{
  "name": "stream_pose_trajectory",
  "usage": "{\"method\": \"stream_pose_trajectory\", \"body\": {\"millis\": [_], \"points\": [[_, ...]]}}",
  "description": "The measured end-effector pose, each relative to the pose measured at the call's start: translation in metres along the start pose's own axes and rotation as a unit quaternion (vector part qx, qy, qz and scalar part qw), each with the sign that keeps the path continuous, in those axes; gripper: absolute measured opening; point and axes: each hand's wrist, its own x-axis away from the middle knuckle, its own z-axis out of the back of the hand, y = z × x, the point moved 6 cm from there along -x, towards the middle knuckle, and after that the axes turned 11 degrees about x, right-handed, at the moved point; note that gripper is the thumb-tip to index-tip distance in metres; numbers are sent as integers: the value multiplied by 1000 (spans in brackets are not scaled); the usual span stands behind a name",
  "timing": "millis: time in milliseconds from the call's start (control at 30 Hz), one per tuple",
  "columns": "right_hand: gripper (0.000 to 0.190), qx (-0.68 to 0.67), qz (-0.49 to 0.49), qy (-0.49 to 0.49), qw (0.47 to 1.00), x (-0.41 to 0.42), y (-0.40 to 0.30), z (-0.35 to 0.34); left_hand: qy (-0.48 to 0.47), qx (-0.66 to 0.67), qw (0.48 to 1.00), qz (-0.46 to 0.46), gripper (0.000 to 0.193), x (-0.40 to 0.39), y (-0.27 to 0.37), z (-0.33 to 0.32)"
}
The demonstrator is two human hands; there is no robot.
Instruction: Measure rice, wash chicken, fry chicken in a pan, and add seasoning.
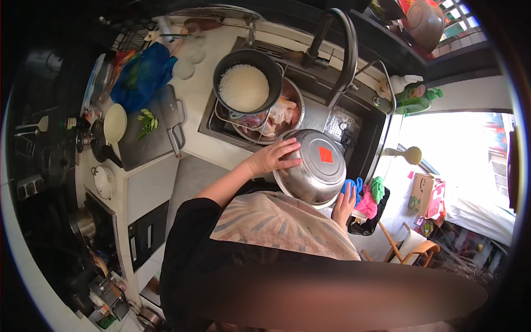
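Note:
A steel bowl (317, 162), bottom side turned to the camera and bearing a red sticker, is held at the sink's front edge. My left hand (277, 157) grips its upper left side, fingers spread on the metal. My right hand (345, 205) is at its lower right rim, beside a blue cloth (351, 189); how firmly it holds the rim is hard to tell. Behind the bowl, a dark pot (219, 66) of white rice stands on a wire rack over a basin (302, 101) with raw poultry in it.
A dark faucet (350, 54) arches over the sink (365, 145). To the left lie a cutting board (139, 155) with green leaves (147, 123), a cleaver (170, 114) and a blue plastic bag (141, 76). Pink and green cloths (368, 202) hang at the right, near a dish soap bottle (415, 99).

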Motion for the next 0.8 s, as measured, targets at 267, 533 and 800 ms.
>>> {"method": "stream_pose_trajectory", "body": {"millis": [267,533,800], "points": [[31,182,4,8,983,10,32,-35,133,-50,988,52,55,54,21,47],[34,-318,-291,133,892,-41,44,-16,297,118,912,257,70,43,25,81],[52,-757,-162,-16,633,-75,-140,59,440,472,573,505,33,108,-15,15]]}}
